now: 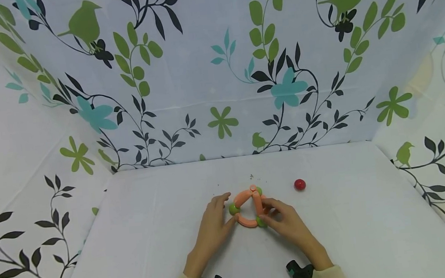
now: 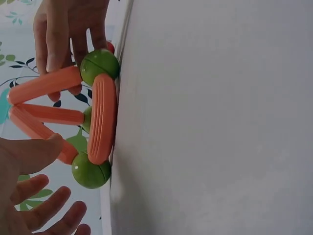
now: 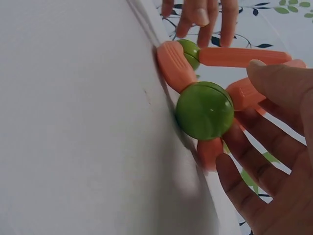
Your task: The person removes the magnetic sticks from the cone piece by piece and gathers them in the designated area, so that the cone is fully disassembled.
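A pyramid-shaped frame of orange magnetic-toy rods (image 1: 247,222) and green balls (image 2: 91,170) stands on the white table in front of me. My left hand (image 1: 214,218) is at its left side, with the thumb against a slanting rod (image 2: 32,125) and the other fingers spread apart. From the right, my right hand (image 1: 287,219) holds the frame, its thumb and fingers on either side of a rod (image 3: 243,94) beside the near green ball (image 3: 205,111). The slanting rods meet at an orange top piece (image 1: 253,188). Part of the frame's far side is hidden behind its rods.
A single red ball (image 1: 300,185) lies on the table (image 1: 164,196), behind and to the right of the frame. Cloth with printed leaves and birds (image 1: 221,122) hangs at the back and sides. Dark wrist devices (image 1: 299,271) sit at both cuffs.
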`<state>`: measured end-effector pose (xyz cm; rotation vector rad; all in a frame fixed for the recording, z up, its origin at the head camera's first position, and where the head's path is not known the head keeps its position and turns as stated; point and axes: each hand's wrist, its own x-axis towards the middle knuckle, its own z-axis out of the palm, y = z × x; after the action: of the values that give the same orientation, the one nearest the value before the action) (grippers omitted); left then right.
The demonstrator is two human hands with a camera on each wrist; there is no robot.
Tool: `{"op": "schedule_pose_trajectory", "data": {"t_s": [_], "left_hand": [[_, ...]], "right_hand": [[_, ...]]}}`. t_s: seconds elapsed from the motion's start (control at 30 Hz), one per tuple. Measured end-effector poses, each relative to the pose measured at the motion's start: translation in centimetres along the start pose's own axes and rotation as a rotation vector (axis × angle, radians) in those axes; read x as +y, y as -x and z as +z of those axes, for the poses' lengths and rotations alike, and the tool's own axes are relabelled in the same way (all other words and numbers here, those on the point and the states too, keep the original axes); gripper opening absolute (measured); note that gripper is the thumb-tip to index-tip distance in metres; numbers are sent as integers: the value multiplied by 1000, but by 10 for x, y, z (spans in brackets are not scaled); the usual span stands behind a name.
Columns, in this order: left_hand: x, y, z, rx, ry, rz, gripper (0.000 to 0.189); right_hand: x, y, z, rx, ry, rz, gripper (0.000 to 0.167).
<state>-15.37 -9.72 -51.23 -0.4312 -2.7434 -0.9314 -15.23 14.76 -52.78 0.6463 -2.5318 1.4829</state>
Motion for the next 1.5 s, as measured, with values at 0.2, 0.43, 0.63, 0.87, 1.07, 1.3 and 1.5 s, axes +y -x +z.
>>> {"op": "schedule_pose_trajectory", "data": {"t_s": [0.2, 0.43, 0.63, 0.87, 1.07, 1.3, 1.5], "left_hand": [[7, 7, 2, 60, 59, 143, 38], [16, 10, 9, -19, 166, 268, 31], [25, 10, 11, -87, 159, 234, 34], [29, 8, 17, -102, 12, 197, 33], [32, 6, 24, -104, -59, 178, 31], [38, 5, 31, -105, -144, 157, 29], [41, 3, 34, -80, -191, 157, 30]], "right_hand": [[3, -1, 5, 70, 28, -43, 37], [0, -1, 5, 72, 11, -31, 35], [-2, 0, 2, 52, 24, -5, 36], [-1, 0, -1, 33, 18, -10, 34], [2, 0, -3, 20, -7, -30, 32], [1, 0, -5, -4, -23, -17, 31], [-3, 1, -6, -14, -32, -9, 33]]}}
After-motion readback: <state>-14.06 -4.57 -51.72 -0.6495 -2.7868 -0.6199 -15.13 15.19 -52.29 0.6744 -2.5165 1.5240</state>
